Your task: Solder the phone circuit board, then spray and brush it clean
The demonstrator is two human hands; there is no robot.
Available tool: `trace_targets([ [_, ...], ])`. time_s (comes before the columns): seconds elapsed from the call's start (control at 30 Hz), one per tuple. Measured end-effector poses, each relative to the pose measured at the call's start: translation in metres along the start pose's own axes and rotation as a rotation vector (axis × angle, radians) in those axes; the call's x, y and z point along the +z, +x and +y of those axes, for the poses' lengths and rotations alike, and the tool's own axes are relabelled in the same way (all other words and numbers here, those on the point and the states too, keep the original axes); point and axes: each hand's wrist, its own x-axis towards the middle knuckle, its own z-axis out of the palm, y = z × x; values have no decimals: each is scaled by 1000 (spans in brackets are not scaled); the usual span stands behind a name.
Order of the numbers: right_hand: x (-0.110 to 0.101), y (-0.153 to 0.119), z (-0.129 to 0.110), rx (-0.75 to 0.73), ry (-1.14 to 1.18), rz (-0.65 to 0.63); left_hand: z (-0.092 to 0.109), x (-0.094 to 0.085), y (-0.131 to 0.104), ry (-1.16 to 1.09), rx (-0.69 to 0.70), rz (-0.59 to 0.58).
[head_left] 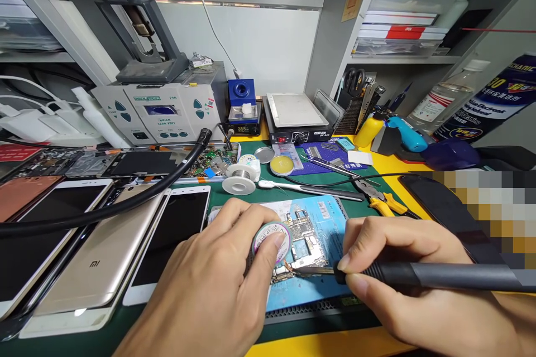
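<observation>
My left hand [221, 268] is closed around a small round spool of desoldering braid [272, 240], its labelled face turned up under my thumb. A short strip of copper braid [288, 265] runs from the spool down to a phone circuit board [307, 228]. The board lies on a light blue mat [330, 217]. My right hand [385, 262] pinches a black soldering iron [439, 275] near its front. The iron's tip meets the braid at the board's lower left edge, though exact contact there is too small to tell.
Several phones [96, 251] lie at the left, crossed by a thick black hose [167, 187]. A solder reel [238, 179], a yellow paste tin [282, 165], a white brush [301, 187] and yellow-handled pliers [383, 201] stand behind the board. Further back is a rework station [163, 106].
</observation>
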Motion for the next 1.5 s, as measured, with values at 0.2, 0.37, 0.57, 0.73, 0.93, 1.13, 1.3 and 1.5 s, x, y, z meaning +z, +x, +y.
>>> trace_targets([
  [0.2, 0, 0, 4, -5, 25, 2, -2, 4, -3, 12, 34, 33],
  [0.37, -1, -3, 6, -2, 45, -1, -5, 8, -4, 2, 99, 87],
  [0.57, -1, -2, 5, 6, 36, 24, -5, 8, -4, -7, 155, 129],
  [0.73, 1, 3, 2, 60, -5, 115, -6, 9, -4, 18, 195, 152],
  [0.93, 3, 4, 1, 70, -8, 120, -5, 12, -3, -21, 230, 174],
  [1.13, 1, 1, 2, 47, 14, 63, -6, 13, -5, -68, 343, 200],
  [1.3, 3, -2, 7, -5, 66, 69, -9, 13, -3, -106, 414, 230],
  [1.5, 2, -2, 5, 16, 70, 46, -8, 16, -3, -149, 375, 236],
])
